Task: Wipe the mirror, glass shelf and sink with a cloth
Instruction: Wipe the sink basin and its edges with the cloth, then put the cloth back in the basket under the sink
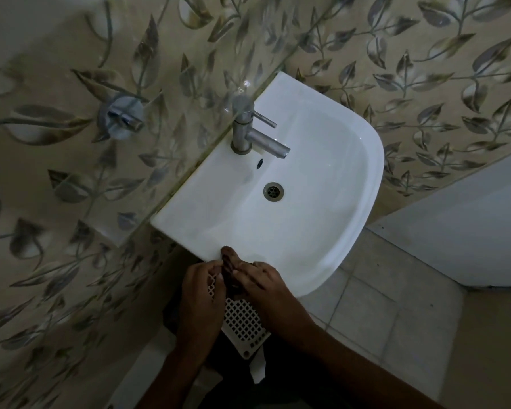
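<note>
Both hands meet at the near rim of the white sink [322,178]. The left hand [199,293] and right hand [266,287] pinch a small dark cloth [228,262] above a white lattice panel [244,323]. A steel tap [248,131] stands at the sink's far edge.

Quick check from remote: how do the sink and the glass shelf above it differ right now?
The sink is opaque white with a curved bowl; the glass shelf is flat and see-through, the leaf-patterned tiles showing through it. The sink carries a metal tap and a drain; the glass shelf shows only a round metal bracket. Both are fixed along the same tiled wall, and the shelf's edge overlaps the tap's top.
</note>
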`<state>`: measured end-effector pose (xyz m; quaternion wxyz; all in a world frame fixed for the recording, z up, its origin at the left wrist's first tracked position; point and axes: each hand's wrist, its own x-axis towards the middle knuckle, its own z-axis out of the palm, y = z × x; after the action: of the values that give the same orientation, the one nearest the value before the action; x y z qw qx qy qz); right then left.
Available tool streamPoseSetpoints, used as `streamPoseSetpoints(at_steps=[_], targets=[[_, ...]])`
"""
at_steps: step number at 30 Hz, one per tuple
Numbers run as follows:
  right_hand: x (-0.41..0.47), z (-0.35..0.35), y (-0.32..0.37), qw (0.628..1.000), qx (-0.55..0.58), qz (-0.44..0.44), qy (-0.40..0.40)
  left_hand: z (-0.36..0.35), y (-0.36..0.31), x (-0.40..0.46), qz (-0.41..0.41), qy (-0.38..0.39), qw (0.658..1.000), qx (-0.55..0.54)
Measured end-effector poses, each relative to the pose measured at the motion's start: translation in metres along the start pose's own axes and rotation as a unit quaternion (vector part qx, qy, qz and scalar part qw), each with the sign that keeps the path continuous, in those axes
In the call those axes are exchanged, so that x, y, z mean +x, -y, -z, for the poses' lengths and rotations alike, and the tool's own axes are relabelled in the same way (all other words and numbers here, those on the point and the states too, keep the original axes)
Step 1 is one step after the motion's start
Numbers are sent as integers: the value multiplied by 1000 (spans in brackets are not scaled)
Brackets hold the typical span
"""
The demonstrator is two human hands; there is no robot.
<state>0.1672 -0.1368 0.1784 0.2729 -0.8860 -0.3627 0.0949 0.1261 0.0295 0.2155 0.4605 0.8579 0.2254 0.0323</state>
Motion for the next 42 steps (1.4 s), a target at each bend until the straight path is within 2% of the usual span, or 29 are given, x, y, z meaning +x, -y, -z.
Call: streamPoseSetpoints(at_steps=[9,15,21,25,27,31,35,40,42], targets=[[-66,40,-55,997,-74,-10,8,-32,-7,-14,-64,58,996,-5],[-62,38,-29,989,-32,-126,-76,-37,-12,-25,-60,68,996,-14],[-62,3,36,994,31,-74,-69,-6,10,-41,9,-8,1000,-28],[-81,-32,63,997,60,-17,-44,9,61,-64,70,-8,997,-33],[-85,-51,61,995,95,-30,-20,10,88,-73,86,10,996,-20],[-67,-98,38,984,115,-135,17,3,140,-83,121,99,988,13],[-49,-144,3,966,67,-234,86,-16,166,-73,154,179,971,33],[-32,-164,-4,979,30,-195,56,-46,167,-60,159,203,966,17],[-26,-171,-12,977,12,-199,75,-59,171,-55,179,207,962,12]])
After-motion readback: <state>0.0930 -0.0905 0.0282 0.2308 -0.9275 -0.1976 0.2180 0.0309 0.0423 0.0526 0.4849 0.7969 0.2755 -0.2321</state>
